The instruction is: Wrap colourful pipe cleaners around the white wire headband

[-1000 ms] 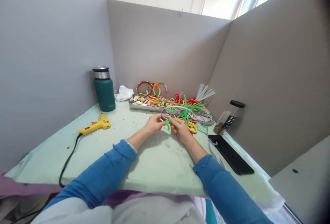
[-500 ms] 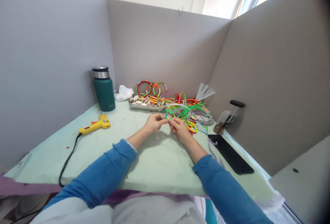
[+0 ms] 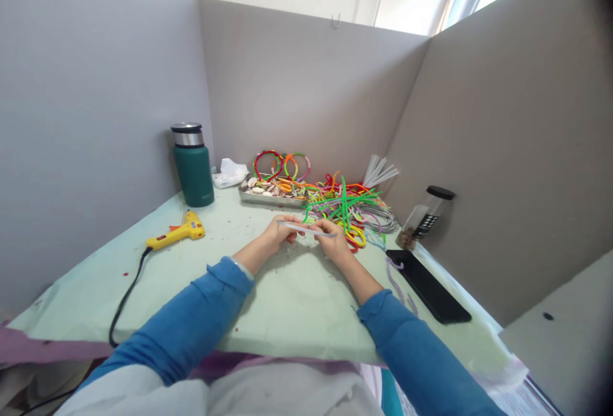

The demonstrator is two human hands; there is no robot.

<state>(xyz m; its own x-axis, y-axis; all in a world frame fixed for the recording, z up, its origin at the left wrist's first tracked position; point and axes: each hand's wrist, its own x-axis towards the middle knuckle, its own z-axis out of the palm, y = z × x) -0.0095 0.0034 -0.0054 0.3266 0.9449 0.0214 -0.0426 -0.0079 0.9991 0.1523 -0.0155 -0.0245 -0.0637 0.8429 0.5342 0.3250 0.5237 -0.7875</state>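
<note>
My left hand [image 3: 280, 232] and my right hand [image 3: 334, 245] hold a thin pale grey hoop [image 3: 307, 230] between them, above the middle of the table. Fingers of both hands are closed on it, pinching close together. The hoop is seen nearly edge-on, as a narrow slanting band. Just beyond the hands lies a tangled pile of colourful pipe cleaners [image 3: 343, 202], with a coil of grey hoops [image 3: 383, 219] at its right. A metal tray [image 3: 272, 200] of shells and small pieces stands behind my left hand, with several colourful wrapped rings [image 3: 269, 166] at its back.
A yellow glue gun [image 3: 177, 235] with a black cord lies at the left, before a green bottle [image 3: 193, 173] and a white tissue pack [image 3: 232, 173]. White glue sticks [image 3: 379, 172] lean at the back right. A black phone [image 3: 428, 286] and a clear jar [image 3: 426, 218] are at the right.
The hoop has tipped from an open oval standing above the fingers to a nearly edge-on band across the hands. Both hands have turned slightly and lowered a little.
</note>
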